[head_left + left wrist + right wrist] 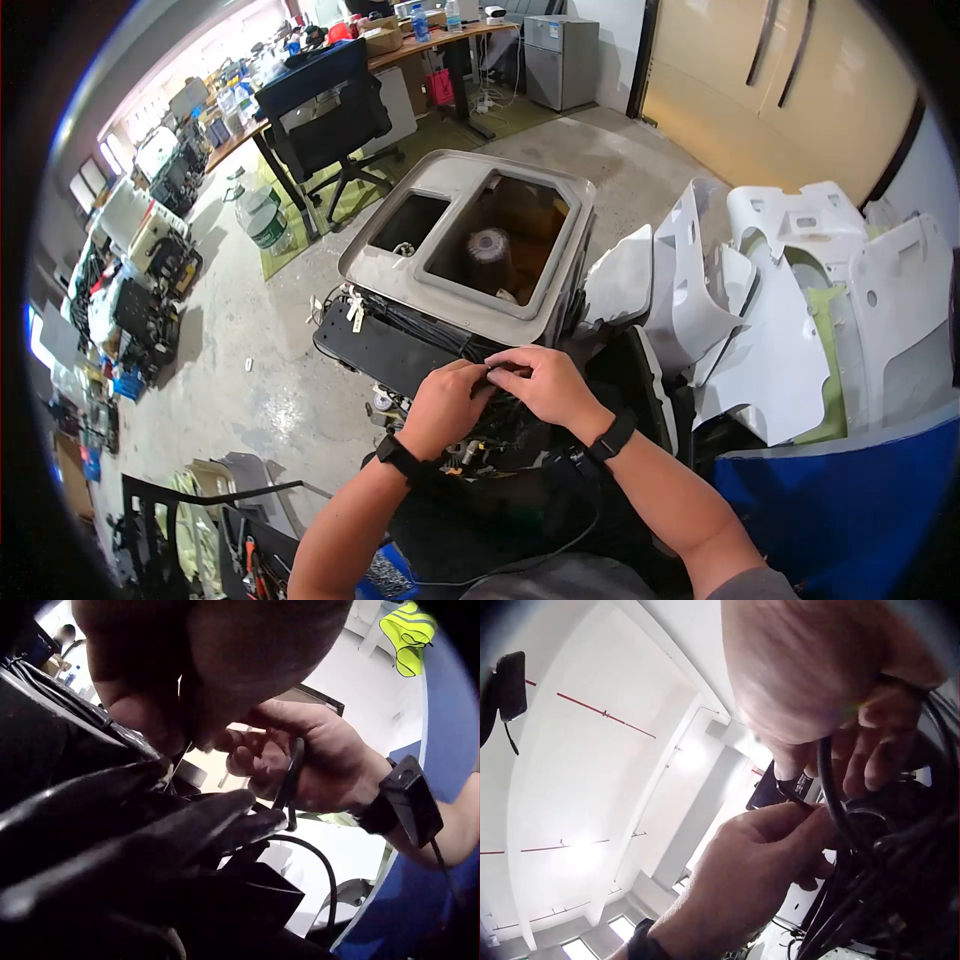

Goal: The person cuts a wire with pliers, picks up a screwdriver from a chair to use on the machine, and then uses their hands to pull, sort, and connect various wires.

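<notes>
Head view: shows grey floor (220, 340), w/ cream dbl doors (780, 85) at far R and desk (440, 41) across rear. Centre: found grey machine (455, 305), set on floor, top w/ 2 openings; inside larger one, noted upright round-topped part (488, 246). To R of machine: noted wht panels (765, 375), grouped close together, some overlapping. To rear: obs. blk office chair (325, 150) nr desk, small fridge (560, 62) nr doors, water jug (265, 222) on floor L of chair. Along machine's near edge: recorded blk plate (380, 345), w/ cables alongside.

Over same edge: located L hand (445, 403) and R hand (550, 385), side by side, fingertips meeting. Strapped on wrists: blk bands (612, 437). L hand: w/ fingers curled, thumb + index pressed together, pinching thin blk wire (793, 796). R hand: w/ thumb + index pinching at same spot, other fingers loosely curled; exact grip partly hidden. Per R wrist view, noted thick blk cable (826, 772) looping just by R hand's fingers; cannot tell whether touching. Thin blk wire: located btwn both hands' fingertips, above cables; far end hidden.
</notes>
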### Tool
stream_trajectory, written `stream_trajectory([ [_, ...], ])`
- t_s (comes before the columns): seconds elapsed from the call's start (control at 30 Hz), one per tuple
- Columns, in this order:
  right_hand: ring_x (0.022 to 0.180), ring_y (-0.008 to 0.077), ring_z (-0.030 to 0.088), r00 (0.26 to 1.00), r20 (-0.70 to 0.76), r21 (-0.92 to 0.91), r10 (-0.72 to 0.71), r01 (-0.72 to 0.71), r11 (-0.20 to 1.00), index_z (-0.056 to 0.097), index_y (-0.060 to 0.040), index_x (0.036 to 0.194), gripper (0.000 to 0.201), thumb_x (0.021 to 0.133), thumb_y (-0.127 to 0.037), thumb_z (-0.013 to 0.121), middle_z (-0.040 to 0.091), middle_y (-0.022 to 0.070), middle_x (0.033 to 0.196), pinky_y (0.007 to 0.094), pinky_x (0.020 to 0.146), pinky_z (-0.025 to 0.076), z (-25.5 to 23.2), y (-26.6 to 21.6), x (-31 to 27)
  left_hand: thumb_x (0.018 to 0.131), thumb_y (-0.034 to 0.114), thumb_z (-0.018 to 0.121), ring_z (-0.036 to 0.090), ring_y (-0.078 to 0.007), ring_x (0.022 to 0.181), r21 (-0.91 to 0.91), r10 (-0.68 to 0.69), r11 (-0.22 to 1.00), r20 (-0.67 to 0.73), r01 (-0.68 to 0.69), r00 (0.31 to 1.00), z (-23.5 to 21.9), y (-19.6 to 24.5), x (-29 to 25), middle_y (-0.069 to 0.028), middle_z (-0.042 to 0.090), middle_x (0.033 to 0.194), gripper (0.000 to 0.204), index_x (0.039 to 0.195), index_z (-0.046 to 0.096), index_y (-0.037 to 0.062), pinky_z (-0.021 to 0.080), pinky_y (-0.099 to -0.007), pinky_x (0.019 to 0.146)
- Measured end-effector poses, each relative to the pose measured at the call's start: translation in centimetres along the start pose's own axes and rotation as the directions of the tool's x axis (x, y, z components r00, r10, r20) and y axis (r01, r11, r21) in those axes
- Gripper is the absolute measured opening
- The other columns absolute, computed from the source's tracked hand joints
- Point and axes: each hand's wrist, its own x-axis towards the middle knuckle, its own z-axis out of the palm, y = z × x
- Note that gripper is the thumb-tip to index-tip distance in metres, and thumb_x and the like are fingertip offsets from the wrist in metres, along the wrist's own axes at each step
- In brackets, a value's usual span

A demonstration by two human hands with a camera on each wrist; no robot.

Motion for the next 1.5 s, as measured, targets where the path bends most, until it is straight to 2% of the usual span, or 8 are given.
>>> stream_trajectory([
  [0.17,0.081,0.0228,0.068,0.995,-0.023,0.042,-0.092,0.093,0.995,0.072,-0.0058,0.102,0.021,0.084,-0.017,0.072,0.069,0.013,0.089,0.03,0.072,0.052,0.3,1.3,0.8,0.081,0.005,0.063,0.067,-0.0353,0.08,-0.122,-0.17,0.975,0.114,0.183,0.979,-2.3,2.2,0.2,-0.0193,0.068,0.093,0.02,0.099,0.064,-0.0027,0.053,-0.0401,0.073],
  [0.23,0.083,0.0347,0.066,0.997,0.012,-0.021,-0.076,0.077,0.997,0.072,-0.005,0.098,0.027,0.083,-0.027,0.072,0.069,0.0186,0.091,0.0384,0.074,0.052,0.3,1.5,1.1,0.082,0.006,0.061,0.068,-0.0339,0.082,-0.184,-0.296,0.936,0.048,0.3,0.954,-3.1,3.2,0.7,-0.0217,0.068,0.097,0.017,0.096,0.062,-0.0028,0.054,-0.0379,0.075],
  [0.4,0.085,0.0329,0.066,0.997,0.079,-0.015,-0.004,0.005,1.0,0.073,-0.0103,0.099,0.026,0.085,-0.032,0.07,0.069,0.0181,0.091,0.0379,0.075,0.052,0.4,1.6,1.5,0.088,0.018,0.065,0.064,-0.0338,0.075,0.249,0.054,0.965,0.104,-0.079,0.993,-3.5,3.7,2.8,-0.0153,0.065,0.079,0.017,0.089,0.061,0.0017,0.052,-0.0375,0.065],
  [0.63,0.089,0.0326,0.065,0.974,0.224,0.036,0.017,-0.026,0.999,0.072,-0.0136,0.104,0.023,0.089,-0.03,0.065,0.069,0.0144,0.093,0.0366,0.08,0.051,0.2,1.8,1.5,0.088,0.017,0.057,0.065,-0.0299,0.071,0.637,0.023,0.705,0.42,-0.313,0.907,-3.7,3.2,4.6,-0.0103,0.061,0.071,0.014,0.078,0.058,0.0073,0.052,-0.0413,0.06],
  [0.87,0.085,0.0356,0.064,0.951,0.283,-0.013,-0.124,0.133,0.991,0.07,-0.0213,0.112,0.023,0.092,-0.026,0.06,0.069,0.0153,0.095,0.0422,0.076,0.05,0.8,3.4,2.2,0.088,0.019,0.056,0.065,-0.0308,0.064,0.677,-0.057,0.663,0.472,-0.32,0.88,-3.8,4.4,5.3,-0.0101,0.061,0.065,0.02,0.072,0.059,0.0076,0.052,-0.0425,0.057],
  [1.13,0.087,0.0367,0.064,0.963,0.253,-0.073,-0.092,0.114,0.991,0.073,-0.012,0.099,0.025,0.091,-0.032,0.061,0.069,0.015,0.091,0.045,0.079,0.051,1.0,3.1,2.3,0.09,0.024,0.055,0.065,-0.0289,0.061,0.666,0.01,0.662,0.452,-0.345,0.892,-4.1,4.6,5.3,-0.0097,0.064,0.065,0.025,0.071,0.063,0.0094,0.052,-0.0399,0.056],
  [1.43,0.085,0.0372,0.065,0.977,0.169,-0.04,-0.128,0.137,0.99,0.073,-0.0099,0.092,0.021,0.089,-0.027,0.061,0.068,0.0178,0.09,0.0465,0.078,0.051,1.9,3.8,2.3,0.096,0.026,0.047,0.064,-0.0347,0.064,0.781,-0.259,0.607,0.368,-0.146,0.893,-2.6,5.0,5.5,-0.0125,0.065,0.069,0.031,0.08,0.069,0.0128,0.051,-0.0471,0.059],
  [1.5,0.082,0.0376,0.065,0.976,0.145,-0.039,-0.164,0.171,0.985,0.07,-0.0078,0.084,0.016,0.086,-0.02,0.06,0.068,0.0177,0.086,0.0465,0.076,0.051,2.3,3.9,2.3,0.096,0.028,0.051,0.063,-0.0341,0.055,0.762,-0.12,0.626,0.301,-0.163,0.946,-2.3,4.5,5.3,-0.0153,0.061,0.057,0.041,0.062,0.063,0.0073,0.05,-0.0425,0.054],
])
